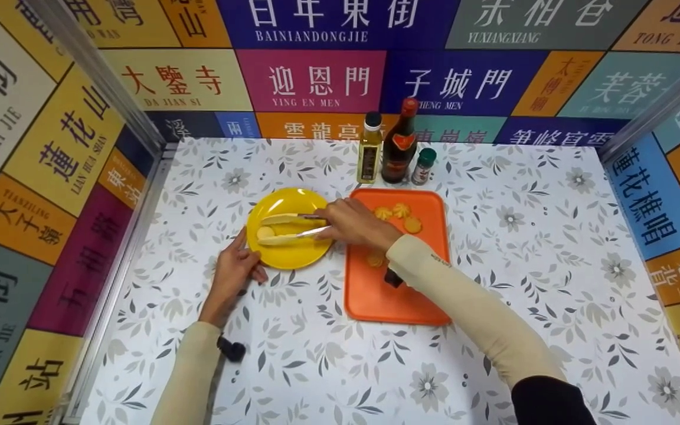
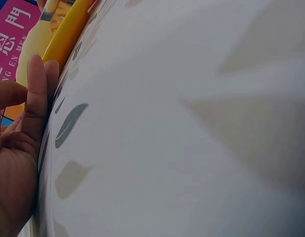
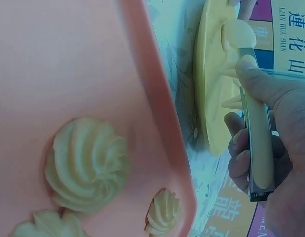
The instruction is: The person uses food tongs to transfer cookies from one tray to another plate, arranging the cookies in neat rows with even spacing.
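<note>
In the head view my right hand (image 1: 350, 221) grips tongs (image 1: 294, 237) over a yellow plate (image 1: 301, 257). Their two pale heads lie low over the plate, and a small round cookie (image 1: 265, 232) sits between them. In the right wrist view the thumb and curled fingers wrap the tongs' handles (image 3: 262, 143). My left hand (image 1: 235, 267) is at the plate's lower left rim, its side low against the table. In the left wrist view its fingers (image 2: 37, 94) reach fairly straight toward the rim.
An orange tray (image 1: 396, 301) lies right of the plate, partly under my right forearm. It carries several swirled cookies (image 3: 88, 165). Behind stand an oil bottle (image 1: 369, 150), a dark red-capped bottle (image 1: 399, 150) and a green-capped shaker (image 1: 423, 168). Printed panels (image 1: 310, 79) wall in the table.
</note>
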`<state>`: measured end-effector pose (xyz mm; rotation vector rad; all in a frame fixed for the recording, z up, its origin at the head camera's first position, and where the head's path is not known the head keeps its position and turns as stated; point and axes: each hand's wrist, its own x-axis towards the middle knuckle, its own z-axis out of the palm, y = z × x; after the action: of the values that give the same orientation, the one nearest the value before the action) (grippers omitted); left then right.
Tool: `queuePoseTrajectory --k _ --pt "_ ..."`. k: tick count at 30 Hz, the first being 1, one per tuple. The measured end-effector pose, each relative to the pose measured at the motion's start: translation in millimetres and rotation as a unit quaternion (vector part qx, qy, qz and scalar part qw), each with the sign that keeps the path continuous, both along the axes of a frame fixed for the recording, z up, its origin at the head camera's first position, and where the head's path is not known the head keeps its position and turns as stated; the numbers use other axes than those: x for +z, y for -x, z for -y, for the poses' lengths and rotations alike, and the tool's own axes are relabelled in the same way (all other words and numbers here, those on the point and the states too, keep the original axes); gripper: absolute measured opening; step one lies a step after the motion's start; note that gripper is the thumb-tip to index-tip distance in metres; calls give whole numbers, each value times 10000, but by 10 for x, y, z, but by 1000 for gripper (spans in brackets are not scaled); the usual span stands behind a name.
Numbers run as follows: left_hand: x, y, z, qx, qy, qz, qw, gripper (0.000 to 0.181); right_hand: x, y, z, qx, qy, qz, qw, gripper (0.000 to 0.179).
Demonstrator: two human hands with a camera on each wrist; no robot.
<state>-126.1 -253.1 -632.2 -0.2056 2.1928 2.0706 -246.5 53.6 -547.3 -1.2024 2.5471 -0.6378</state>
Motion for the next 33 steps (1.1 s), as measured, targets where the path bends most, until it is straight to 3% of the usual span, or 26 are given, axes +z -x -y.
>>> queuePoseTrajectory --k 9,16,24,33 --pt "30 3 -5 8 124 -140 9998 75 83 -21 -117 -194 165 -14 9997 43" --pt "38 -5 -6 46 91 -11 9999 75 132 -44 -277 -416 477 213 9978 52" --pt "48 1 -6 113 129 180 9997 75 165 -85 -491 -801 457 110 9957 56" --pt "16 0 3 20 72 -49 10000 75 179 -103 -741 -900 881 -117 9920 37"
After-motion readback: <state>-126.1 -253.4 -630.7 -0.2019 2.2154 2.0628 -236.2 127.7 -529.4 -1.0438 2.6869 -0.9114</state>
